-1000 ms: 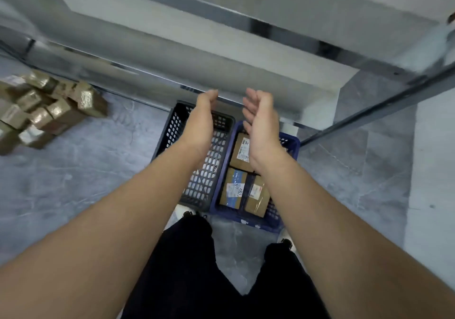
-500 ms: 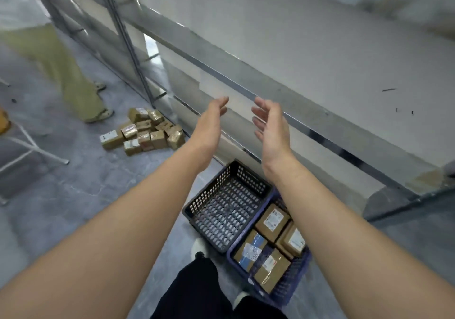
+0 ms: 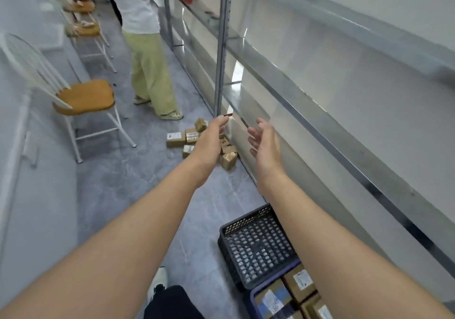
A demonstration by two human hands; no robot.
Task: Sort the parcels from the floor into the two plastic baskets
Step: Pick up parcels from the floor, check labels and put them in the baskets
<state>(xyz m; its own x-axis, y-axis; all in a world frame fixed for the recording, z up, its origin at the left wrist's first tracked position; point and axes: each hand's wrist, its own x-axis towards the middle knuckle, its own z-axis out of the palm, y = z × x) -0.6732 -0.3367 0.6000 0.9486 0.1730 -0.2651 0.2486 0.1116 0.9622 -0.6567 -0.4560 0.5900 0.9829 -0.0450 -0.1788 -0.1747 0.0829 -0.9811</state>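
Head view shows both hands raised and empty, palms turned toward each other. The left hand (image 3: 209,141) has its fingers loosely curled and slightly apart, clamped on nothing; the right hand (image 3: 264,144) has its fingers spread and relaxed, also holding nothing. Held this way, the hands look ready to take the next box between them.

Beyond the left hand, partly hidden by it, the pile of cardboard parcels (image 3: 187,139) lies on the grey floor (image 3: 118,183) against the foot of the metal shelving (image 3: 222,48), well apart from the baskets. Several carry white labels.

Near the person's feet, the black basket (image 3: 256,245) appears empty, its perforated bottom bare. Touching it, at the lower edge of the view, the blue basket (image 3: 253,299) already holds several labelled parcels. Sorting is, by my judgement, only partly done, with most of the pile left.

A wooden-seated chair (image 3: 83,94) stands by the left wall, and another person (image 3: 150,72) stands past the pile.
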